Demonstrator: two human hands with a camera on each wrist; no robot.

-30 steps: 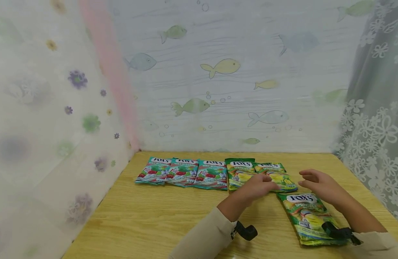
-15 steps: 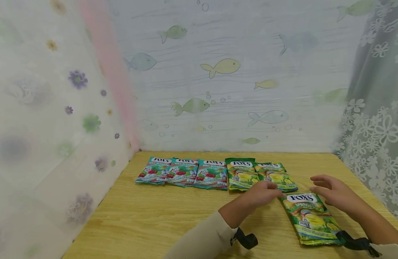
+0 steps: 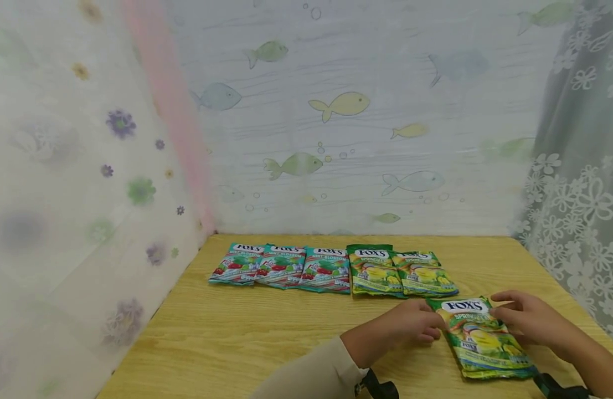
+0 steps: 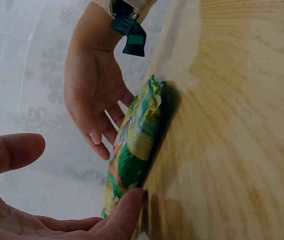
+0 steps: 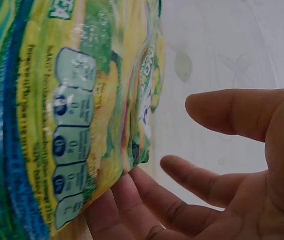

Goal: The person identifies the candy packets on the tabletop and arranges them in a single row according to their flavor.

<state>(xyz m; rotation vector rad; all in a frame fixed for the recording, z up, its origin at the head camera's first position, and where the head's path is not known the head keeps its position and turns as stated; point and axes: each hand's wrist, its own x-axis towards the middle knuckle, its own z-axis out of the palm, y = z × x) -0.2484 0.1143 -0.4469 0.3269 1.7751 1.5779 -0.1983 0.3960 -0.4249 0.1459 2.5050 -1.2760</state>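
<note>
A green and yellow Fox's candy bag (image 3: 485, 343) lies face up near the front right of the table. Beside its upper left edge is my left hand (image 3: 411, 324); in the left wrist view a fingertip touches the bag's edge while the thumb stands apart. At the opposite side is my right hand (image 3: 535, 327), its fingers reaching the bag's edge and partly hidden under it in the right wrist view, with the thumb raised clear. Neither hand grips the bag. Two matching green and yellow bags (image 3: 376, 271) lie behind, side by side.
Three teal and red Fox's mint bags (image 3: 326, 270) continue the back row to the left, slightly overlapping. The wooden table (image 3: 226, 343) meets a fish-patterned wall covering (image 3: 286, 127) behind. A flowered sheet hangs left, a lace curtain (image 3: 580, 194) right.
My left hand has moved down and right from near the back row to the front bag's left edge. My right hand has come down toward me to its right edge. The bags look nearly unmoved.
</note>
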